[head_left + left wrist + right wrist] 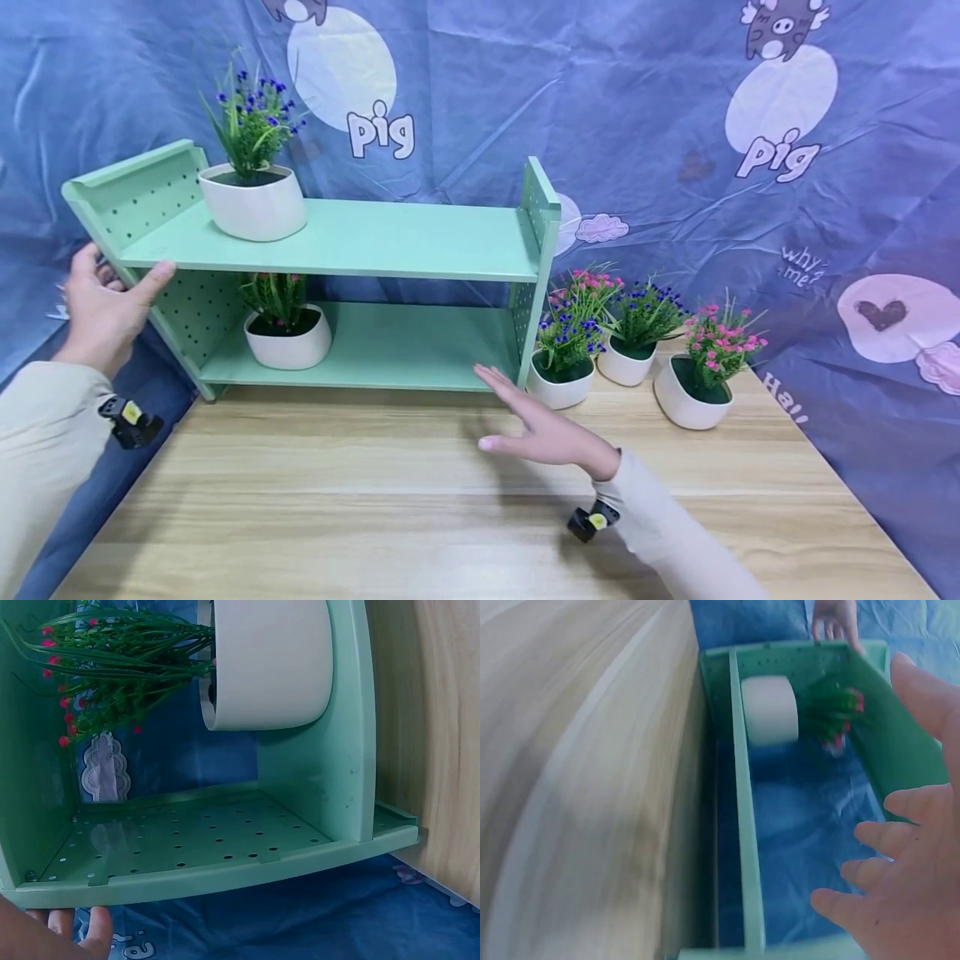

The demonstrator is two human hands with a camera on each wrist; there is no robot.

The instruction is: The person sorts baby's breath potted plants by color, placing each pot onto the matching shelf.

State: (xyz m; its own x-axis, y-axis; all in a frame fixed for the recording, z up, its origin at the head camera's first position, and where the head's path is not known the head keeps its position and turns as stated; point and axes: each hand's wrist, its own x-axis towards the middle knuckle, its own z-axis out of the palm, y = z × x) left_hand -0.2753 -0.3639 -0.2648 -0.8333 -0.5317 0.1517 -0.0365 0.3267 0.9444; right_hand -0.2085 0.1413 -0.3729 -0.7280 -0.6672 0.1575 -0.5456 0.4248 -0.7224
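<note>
A mint-green two-tier shelf [420, 237] stands on the wooden table. My left hand [101, 308] is at its left end, thumb across the front edge and fingers on the outside of the perforated side panel [217, 840]. My right hand [543, 429] is in front of the shelf's lower right corner, fingers spread and holding nothing. On the upper tier, at the left, is a white pot [255, 204] of blue flowers. Below it, a white pot [291, 340] of red-pink flowers sits on the lower tier; the upper board hides part of its plant.
Right of the shelf, several potted plants stand on the table [337, 492]: one with blue flowers [566, 375] beside the side panel, another behind it [633, 350], and a pink one [697, 392] further right. Blue printed cloth [637, 108] hangs behind.
</note>
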